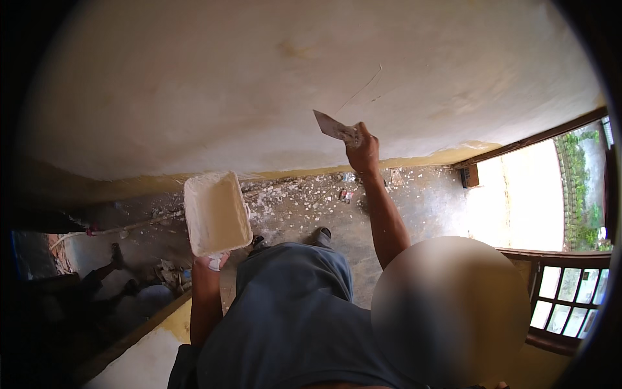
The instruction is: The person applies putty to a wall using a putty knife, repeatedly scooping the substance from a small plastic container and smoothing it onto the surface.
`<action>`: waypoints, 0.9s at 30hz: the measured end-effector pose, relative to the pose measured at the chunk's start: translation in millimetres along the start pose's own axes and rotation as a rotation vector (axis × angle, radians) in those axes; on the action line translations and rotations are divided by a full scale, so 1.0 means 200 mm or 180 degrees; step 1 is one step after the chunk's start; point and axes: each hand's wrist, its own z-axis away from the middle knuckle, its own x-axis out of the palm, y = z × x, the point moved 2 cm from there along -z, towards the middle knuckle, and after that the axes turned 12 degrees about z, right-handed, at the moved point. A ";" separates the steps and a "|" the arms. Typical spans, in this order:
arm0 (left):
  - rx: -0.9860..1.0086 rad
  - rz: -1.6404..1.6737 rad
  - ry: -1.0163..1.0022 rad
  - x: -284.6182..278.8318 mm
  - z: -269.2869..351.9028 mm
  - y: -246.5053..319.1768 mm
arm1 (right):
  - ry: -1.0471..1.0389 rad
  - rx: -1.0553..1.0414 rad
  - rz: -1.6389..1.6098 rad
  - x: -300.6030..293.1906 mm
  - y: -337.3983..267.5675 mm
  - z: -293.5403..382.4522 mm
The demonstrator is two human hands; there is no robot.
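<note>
My right hand is closed on a putty knife with a wide flat blade, caked with pale material near the handle. Its blade is beside the wall; I cannot tell whether it touches. Thin raised lines and brownish patches mark the pale wall. My left hand grips the near end of a rectangular plastic tub, whose walls are smeared with cream-coloured compound. Some white material sticks to the left fingers, partly hidden under the tub.
White splatters and a small crumpled packet lie on the concrete floor along the wall's foot. A long pole and rubble are at the left, near a person's leg. A bright doorway and a paned window stand right.
</note>
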 end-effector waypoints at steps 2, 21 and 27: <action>-0.0043 -0.0046 0.0026 0.02 0.00 -0.01 | -0.0021 -0.0150 0.0473 0.16 0.05 0.00; -0.0372 -0.0097 -0.0042 0.12 -0.11 -0.18 | 0.1898 -0.0008 0.0460 -1.24 0.14 -0.56; -0.0347 -0.0086 -0.0013 0.12 -0.11 -0.17 | -0.0096 0.2085 -0.3402 -0.29 0.34 0.08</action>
